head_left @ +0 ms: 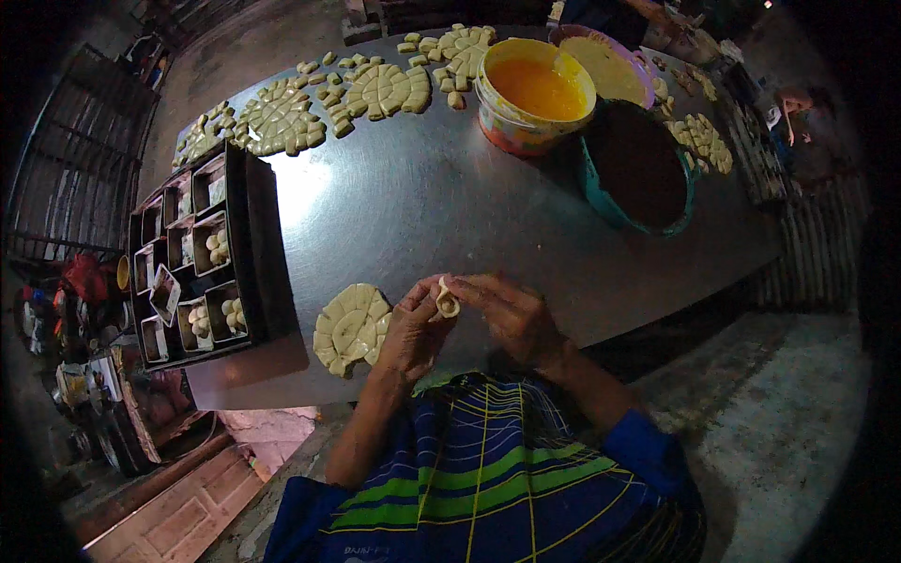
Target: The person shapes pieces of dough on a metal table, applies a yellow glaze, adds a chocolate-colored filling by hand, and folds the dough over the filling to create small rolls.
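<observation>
Both hands (460, 324) pinch a dough piece (447, 302) at fingertips.

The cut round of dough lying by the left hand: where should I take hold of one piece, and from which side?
Probably take an outer wedge of the cut dough round at its rim, coming from above on the near left side. The round lies flat on the metal table, scored into separate pieces, and the left hand covers its right edge, so the left and near edges are free.

On the tabletop (441, 197): tray (202, 253) at your left, dough round (350, 327) just right of it, bucket (533, 94) and bowl (641, 169) far right, cut dough (375, 91) along the back.
</observation>
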Motion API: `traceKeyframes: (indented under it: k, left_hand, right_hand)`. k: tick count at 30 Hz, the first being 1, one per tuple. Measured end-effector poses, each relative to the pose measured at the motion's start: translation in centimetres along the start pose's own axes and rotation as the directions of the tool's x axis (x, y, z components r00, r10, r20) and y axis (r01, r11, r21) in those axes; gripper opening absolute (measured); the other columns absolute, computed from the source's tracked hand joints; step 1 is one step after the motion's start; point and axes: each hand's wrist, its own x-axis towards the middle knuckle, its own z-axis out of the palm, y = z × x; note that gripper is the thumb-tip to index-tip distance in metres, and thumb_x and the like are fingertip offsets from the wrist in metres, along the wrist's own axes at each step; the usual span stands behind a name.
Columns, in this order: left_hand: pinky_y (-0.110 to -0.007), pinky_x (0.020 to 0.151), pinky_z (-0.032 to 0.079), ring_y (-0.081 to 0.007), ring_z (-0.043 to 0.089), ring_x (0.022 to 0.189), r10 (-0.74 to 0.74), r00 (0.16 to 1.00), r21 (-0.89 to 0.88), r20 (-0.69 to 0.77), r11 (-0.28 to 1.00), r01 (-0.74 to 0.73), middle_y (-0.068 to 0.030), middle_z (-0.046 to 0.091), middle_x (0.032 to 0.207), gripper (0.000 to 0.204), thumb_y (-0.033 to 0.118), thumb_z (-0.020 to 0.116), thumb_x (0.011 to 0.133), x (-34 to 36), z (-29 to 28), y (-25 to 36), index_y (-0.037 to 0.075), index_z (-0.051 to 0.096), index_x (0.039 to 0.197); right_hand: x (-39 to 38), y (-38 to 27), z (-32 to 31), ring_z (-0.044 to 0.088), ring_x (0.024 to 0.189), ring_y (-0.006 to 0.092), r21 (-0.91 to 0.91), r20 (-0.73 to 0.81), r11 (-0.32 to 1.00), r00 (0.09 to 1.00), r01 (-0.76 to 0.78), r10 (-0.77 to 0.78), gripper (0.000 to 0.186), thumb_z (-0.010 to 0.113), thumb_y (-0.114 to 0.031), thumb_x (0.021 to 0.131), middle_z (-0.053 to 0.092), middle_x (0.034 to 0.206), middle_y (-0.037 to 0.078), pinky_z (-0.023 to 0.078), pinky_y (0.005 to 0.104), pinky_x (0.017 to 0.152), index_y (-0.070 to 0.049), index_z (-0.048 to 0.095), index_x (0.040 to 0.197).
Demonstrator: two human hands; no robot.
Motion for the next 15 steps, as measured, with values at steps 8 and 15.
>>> traceKeyframes:
  k: [8,15]
  left_hand:
    - [-0.028,0.091,0.049,-0.0156,0.061,0.105,0.105,0.994,-0.006,0.002,0.994,-0.105,-0.0051,0.064,0.114,0.029,0.015,0.067,0.095,-0.3,0.8,-0.2,0.004,0.061,0.121]
    - [-0.031,0.099,0.046,-0.017,0.058,0.113,0.147,0.975,0.168,0.164,0.97,-0.174,-0.0075,0.062,0.119,0.03,0.007,0.067,0.092,-0.6,1.6,1.6,0.003,0.06,0.122]
  right_hand:
    - [-1.3,-1.8,2.2,0.068,0.097,0.0274,-0.157,-0.136,0.986,0.99,-0.051,0.029,0.039,0.077,-0.014,0.083,0.067,0.11,0.01,0.058,0.0347,0.083,-0.004,0.066,0.119]
    - [-0.6,-1.1,2.1,0.069,0.091,0.0222,0.423,-0.117,0.792,0.84,-0.441,0.53,0.02,0.079,-0.011,0.082,0.069,0.091,0.01,0.055,0.0325,0.077,-0.004,0.073,0.1]
